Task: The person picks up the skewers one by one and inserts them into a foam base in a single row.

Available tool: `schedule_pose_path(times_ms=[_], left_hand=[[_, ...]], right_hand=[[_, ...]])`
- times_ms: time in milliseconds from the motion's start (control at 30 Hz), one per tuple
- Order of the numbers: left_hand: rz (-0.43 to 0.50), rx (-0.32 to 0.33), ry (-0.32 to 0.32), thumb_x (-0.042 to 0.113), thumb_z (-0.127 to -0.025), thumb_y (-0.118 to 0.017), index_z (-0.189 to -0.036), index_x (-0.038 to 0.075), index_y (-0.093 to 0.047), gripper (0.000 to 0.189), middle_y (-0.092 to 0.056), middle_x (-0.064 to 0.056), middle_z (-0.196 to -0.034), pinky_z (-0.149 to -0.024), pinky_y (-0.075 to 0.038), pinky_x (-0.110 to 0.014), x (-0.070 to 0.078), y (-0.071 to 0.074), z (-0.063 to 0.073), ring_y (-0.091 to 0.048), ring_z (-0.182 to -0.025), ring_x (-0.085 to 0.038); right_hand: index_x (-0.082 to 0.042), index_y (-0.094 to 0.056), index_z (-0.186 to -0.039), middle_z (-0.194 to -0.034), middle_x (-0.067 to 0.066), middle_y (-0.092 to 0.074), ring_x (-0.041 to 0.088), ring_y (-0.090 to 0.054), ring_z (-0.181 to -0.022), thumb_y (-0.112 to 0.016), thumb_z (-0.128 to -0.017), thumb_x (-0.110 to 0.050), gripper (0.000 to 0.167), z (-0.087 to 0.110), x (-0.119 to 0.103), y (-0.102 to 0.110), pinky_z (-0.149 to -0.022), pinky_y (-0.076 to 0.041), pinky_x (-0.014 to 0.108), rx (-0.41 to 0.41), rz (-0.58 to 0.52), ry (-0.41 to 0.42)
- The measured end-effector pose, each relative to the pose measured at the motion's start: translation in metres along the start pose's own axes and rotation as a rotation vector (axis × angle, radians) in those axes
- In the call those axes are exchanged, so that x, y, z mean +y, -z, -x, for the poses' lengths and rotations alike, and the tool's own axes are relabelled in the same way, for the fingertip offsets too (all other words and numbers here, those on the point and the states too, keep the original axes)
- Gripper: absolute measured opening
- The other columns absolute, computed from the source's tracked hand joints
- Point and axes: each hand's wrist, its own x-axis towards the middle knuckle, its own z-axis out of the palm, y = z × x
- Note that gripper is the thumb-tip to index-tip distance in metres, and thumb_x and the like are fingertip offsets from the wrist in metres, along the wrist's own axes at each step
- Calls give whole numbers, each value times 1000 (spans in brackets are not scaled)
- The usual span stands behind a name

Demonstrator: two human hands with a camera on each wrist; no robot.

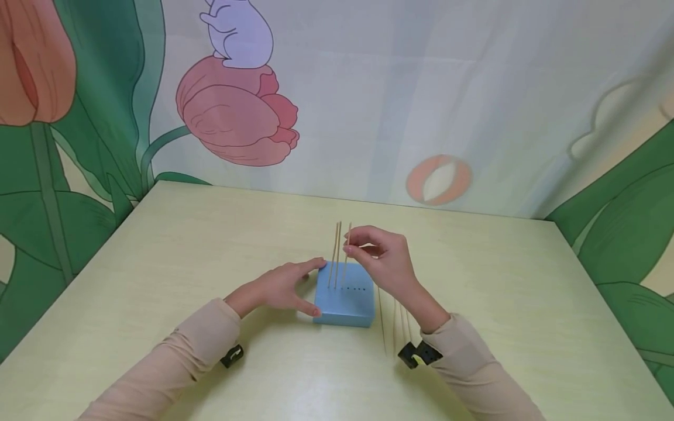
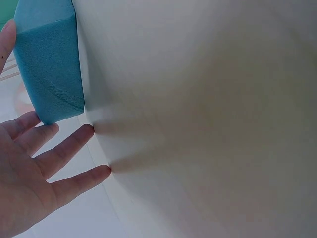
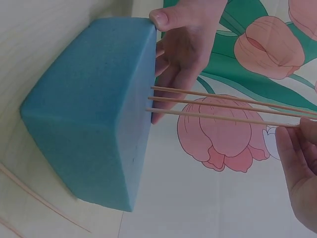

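Loose sticks (image 1: 395, 327) are partly hidden by the right hand (image 1: 387, 257) (slender stick (image 1: 344, 271) pinched); the pitted blue block (image 1: 344, 307) is touched by the left hand (image 1: 284, 286), fingers spread.

I can't tell whether the held stick (image 1: 344, 270) sits inside the blue block (image 1: 344, 307) or only touches it; the holes (image 1: 355, 289) are too small to judge. The right hand (image 1: 387, 260) hides part of the loose sticks (image 1: 395, 324) and runs off my right wrist view, the left hand (image 2: 25, 178) off my left one, while my head view's top edge crops the printed animal (image 1: 242, 38)
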Motion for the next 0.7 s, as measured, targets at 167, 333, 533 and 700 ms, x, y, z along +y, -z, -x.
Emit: schedule_pose_path(times_ms=[167,333,533,700], left_hand=[[-7,1,6,44,-68,-77,-143,9,-28,97,-36,-9,-142,-99,-35,-42,0,-1,0,-47,-118,-32],[-16,10,16,45,-67,-78,-143,10,-28,97,-37,-9,-141,-98,-36,-42,0,-1,0,-48,-117,-31],[-5,4,10,44,-68,-78,-143,10,-27,97,-35,-10,-143,-98,-35,-42,1,-1,0,-47,-118,-31],[-11,-1,19,44,-67,-78,-143,11,-27,97,-34,-9,-143,-98,-35,-42,1,-2,0,-47,-118,-31]], right_hand=[[4,-64,-89,-79,13,-66,21,-65,-72,-69,-76,5,15,3,0,3,-65,-53,28,-14,17,-25],[5,-64,-95,-83,13,-67,20,-65,-74,-69,-76,4,20,9,2,12,-68,-53,28,-35,23,-76],[3,-64,-97,-85,14,-67,19,-65,-75,-69,-77,1,21,19,11,29,-70,-52,24,-32,56,-176],[2,-64,-99,-86,13,-66,17,-64,-76,-69,-79,-2,22,27,20,43,-70,-51,23,-55,89,-286]])
